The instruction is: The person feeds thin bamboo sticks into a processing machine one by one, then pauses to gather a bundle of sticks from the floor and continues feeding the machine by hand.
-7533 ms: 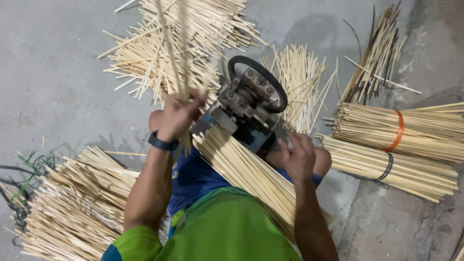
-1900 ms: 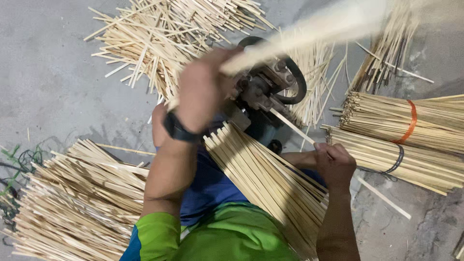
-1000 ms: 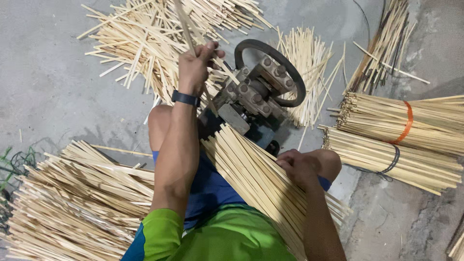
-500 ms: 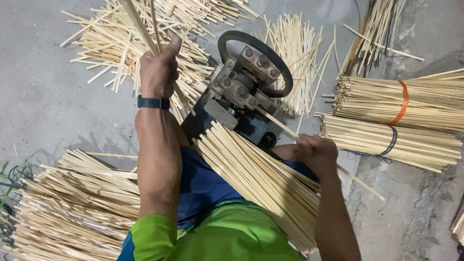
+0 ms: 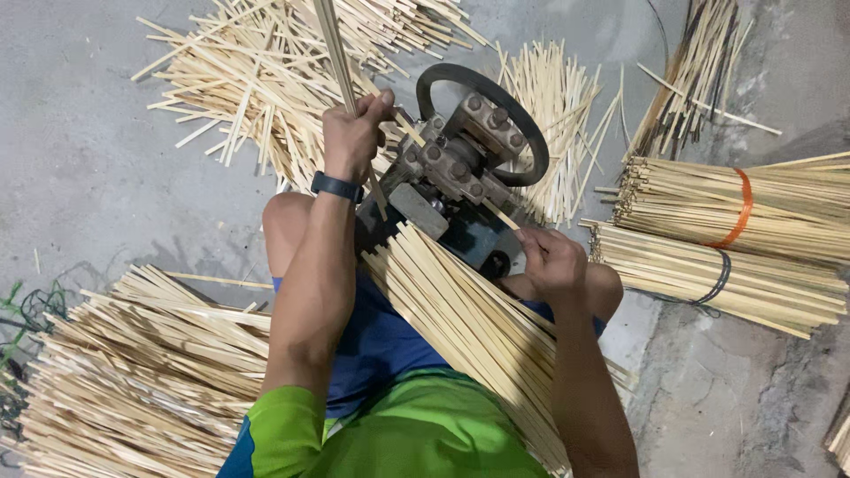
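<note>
Bamboo strips are being handled at a small roller machine (image 5: 460, 177) on a concrete floor (image 5: 88, 177).

Left hand (image 5: 354, 133) is closed around a thin strip (image 5: 335, 49) that runs up out of frame past the machine's far side; a dark wristband (image 5: 336, 187) is worn on that wrist. Right hand (image 5: 551, 261) is curled, fingers pinched on a single strip (image 5: 496, 212) at the machine's near side, just beside the black wheel (image 5: 482, 119). A loose sheaf of strips (image 5: 469, 327) is laid across the lap, one end touching the machine. A scattered pile (image 5: 257, 80) is seen beyond the left hand, a stacked heap (image 5: 133, 363) at the left, and two tied bundles (image 5: 735, 230) at the right, well apart from both hands.
</note>
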